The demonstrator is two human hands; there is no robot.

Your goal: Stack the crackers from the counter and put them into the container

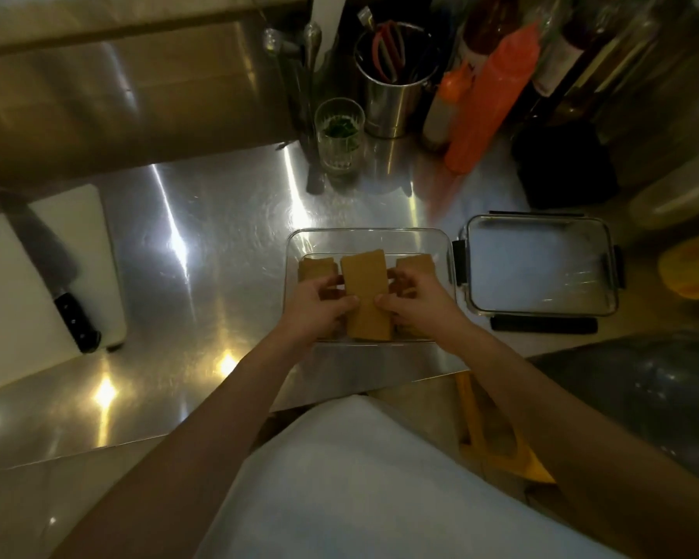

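Note:
A clear rectangular container [370,234] stands on the steel counter near its front edge. Inside it, a tall stack of tan crackers [366,284] sits in the middle, gripped on both sides by my left hand [319,302] and my right hand [414,298]. A lower cracker stack [315,267] lies to its left in the container, and another cracker stack [413,261] lies to its right, partly hidden by my fingers.
The container's lid [539,264] lies upturned just right of it. A white cutting board [53,252] with a knife [45,260] is at the left. A glass with herbs [339,135], a steel utensil cup [392,90] and an orange squeeze bottle [489,98] stand behind.

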